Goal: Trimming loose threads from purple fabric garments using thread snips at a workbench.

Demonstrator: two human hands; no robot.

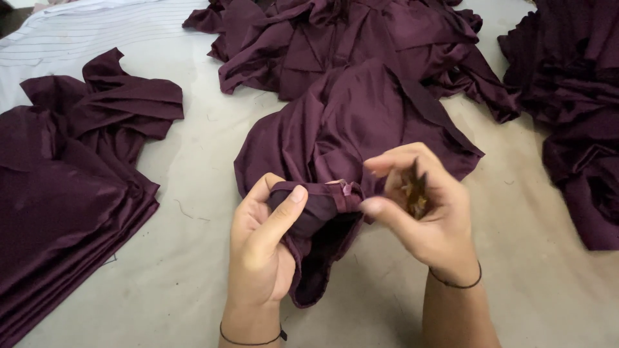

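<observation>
At the far left, a neat stack of folded maroon cloth [58,219] lies on the grey table [187,258], its layered edges showing, with a looser folded piece on top. Beyond it, at the far left corner, is a pale striped fabric [84,32].

Near the middle, the left hand [261,241] is closed on a bunched fold of the maroon garment [348,122]; the thumb presses down over the cloth and the fingers curl beneath it, clamped tight. The garment is smooth, slightly shiny and creased, and spreads away from the hands toward the far side, with a hemmed edge hanging below the left palm.

Just to the right, the right hand [419,206] meets the same fold. Its fingers are partly curled around a small dark tool with brownish parts [414,192], too blurred to identify, while the thumb tip touches the cloth's edge.

Farther off lies a crumpled heap of maroon cloth [335,32], and another dark pile [574,109] fills the right edge.
</observation>
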